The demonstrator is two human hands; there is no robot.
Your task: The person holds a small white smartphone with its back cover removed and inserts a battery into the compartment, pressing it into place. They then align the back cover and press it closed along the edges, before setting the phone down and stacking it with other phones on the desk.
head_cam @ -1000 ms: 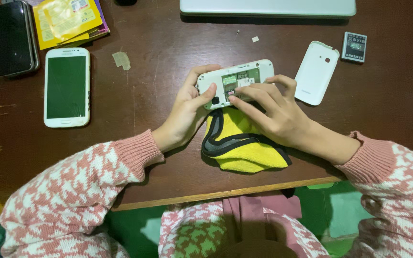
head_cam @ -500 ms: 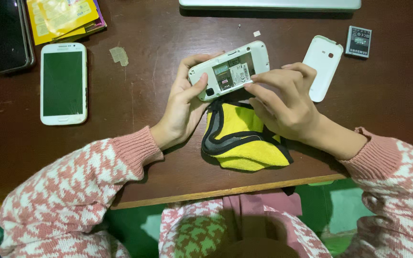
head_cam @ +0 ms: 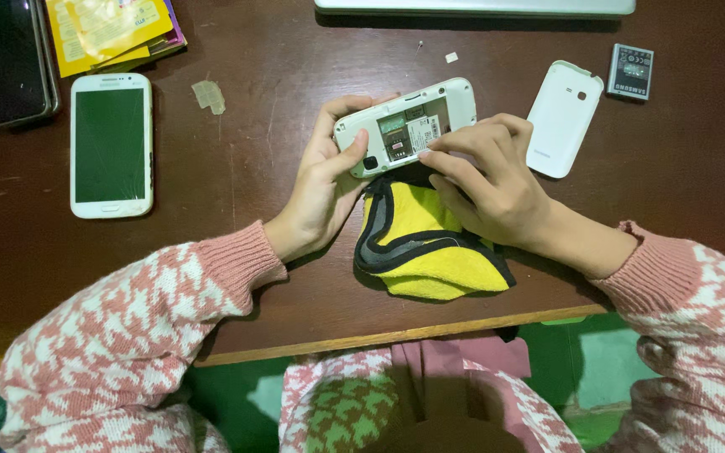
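Note:
My left hand (head_cam: 322, 180) grips a small white phone (head_cam: 451, 102) with its back cover off, thumb pressed near the camera lens. My right hand (head_cam: 488, 180) rests on the phone's lower edge, a fingertip touching the open battery bay with its card slots. Under both hands lies a folded yellow cloth with grey-black trim (head_cam: 430, 243). The phone's white back cover (head_cam: 564, 117) lies on the dark wooden table (head_cam: 262, 176) just right of my right hand. A small dark battery (head_cam: 631, 71) sits beyond it.
A larger white smartphone (head_cam: 111, 144) lies face up at left. A black phone (head_cam: 10, 59) and yellow packets (head_cam: 106, 29) sit at the far left corner. A silver laptop edge (head_cam: 472, 7) runs along the top. A scrap of tape (head_cam: 209, 95) lies nearby.
The phone has tilted, its right end raised toward the far side. My right fingertip has shifted within the open battery bay. The view moved slightly.

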